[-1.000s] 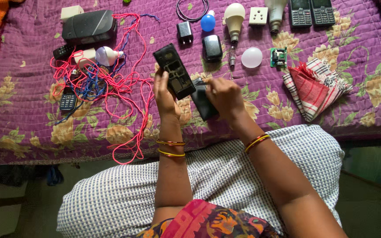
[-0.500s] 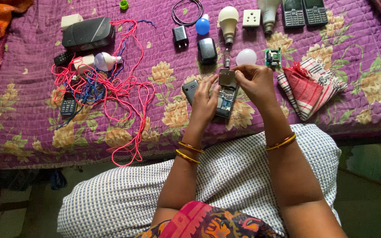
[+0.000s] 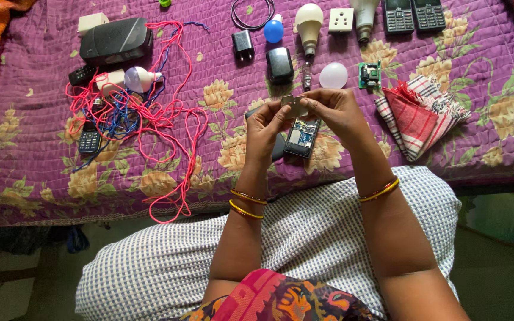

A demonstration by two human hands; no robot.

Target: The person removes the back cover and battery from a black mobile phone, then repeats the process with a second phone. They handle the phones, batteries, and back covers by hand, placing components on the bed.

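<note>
1. Head view, the surface: a bed covered by a purple quilt (image 3: 221, 154) printed with yellow flowers fills the upper part of the view; its front edge runs just above the person's lap.
2. The left hand (image 3: 264, 128) and the right hand (image 3: 334, 110) meet above the quilt, both pinching one small grey flat part (image 3: 294, 105) between fingertips, so both hands are closed on it.
3. Directly beneath the hands lies an opened mobile phone (image 3: 301, 137), its circuit board showing, with a dark cover (image 3: 278, 148) just beside it on the left.
4. On the left of the quilt, a tangle of red and blue wires (image 3: 150, 119) spreads around a small keypad phone (image 3: 89, 141); a black router-like box (image 3: 115, 39) sits above it.
5. Along the top lie a black charger (image 3: 243, 44), a blue ball (image 3: 273, 31), a white bulb (image 3: 309, 22), a white socket (image 3: 341, 19) and two keypad phones (image 3: 413, 15).
6. At the right lies a folded red-and-white checked cloth (image 3: 420, 116), near a white dome (image 3: 333, 75) and a small green circuit board (image 3: 369, 75).
7. The room: below the bed edge, a dim floor (image 3: 31, 279) shows either side of the checked lap.
</note>
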